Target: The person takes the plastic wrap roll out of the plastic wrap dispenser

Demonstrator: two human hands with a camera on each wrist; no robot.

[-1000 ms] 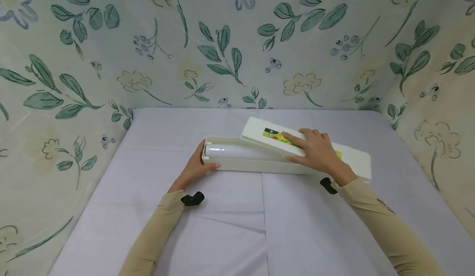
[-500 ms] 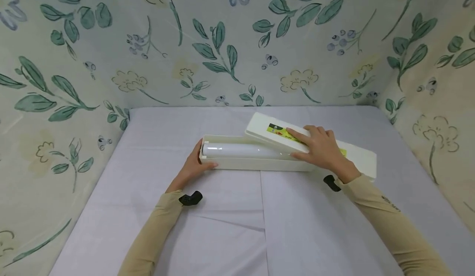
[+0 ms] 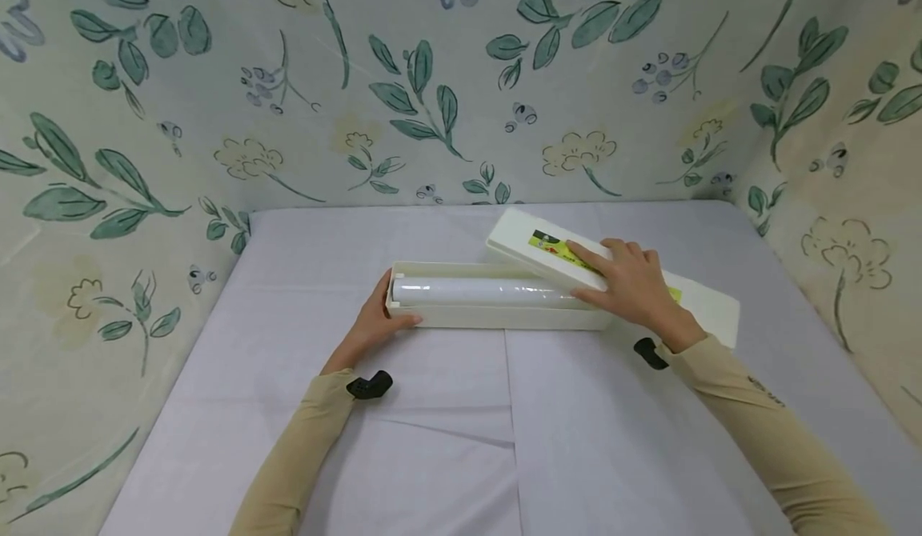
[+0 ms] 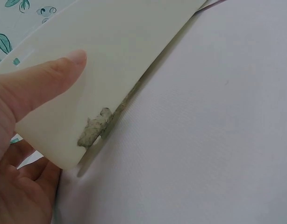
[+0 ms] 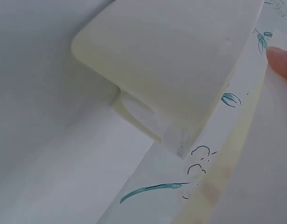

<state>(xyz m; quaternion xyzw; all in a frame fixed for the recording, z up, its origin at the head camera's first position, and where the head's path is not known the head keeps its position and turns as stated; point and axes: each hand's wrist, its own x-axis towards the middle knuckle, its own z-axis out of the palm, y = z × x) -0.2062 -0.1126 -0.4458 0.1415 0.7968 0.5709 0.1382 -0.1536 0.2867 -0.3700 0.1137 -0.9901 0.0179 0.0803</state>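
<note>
A long off-white cling film box [image 3: 504,318] lies on the table with its top uncovered along the left and middle. Inside it rests a shiny roll of film [image 3: 475,290]. My left hand [image 3: 374,316] grips the box's left end, thumb on the front wall and fingers round the end. My right hand [image 3: 634,284] holds the white lid [image 3: 709,312], which sits askew over the box's right part. A yellow-green label [image 3: 551,246] shows on the lid, partly under my fingers. In the left wrist view, a grey residue patch [image 4: 94,130] marks the box front [image 4: 115,51].
A white cloth with creases covers the table [image 3: 432,456]. Behind and at both sides hangs a curtain [image 3: 461,80] printed with flowers and leaves. Black wrist devices [image 3: 370,386] sit at both sleeve cuffs.
My right hand has shifted the lid to the right and slightly away, with its left end swung back, baring more of the film roll. My left hand keeps its grip on the box.
</note>
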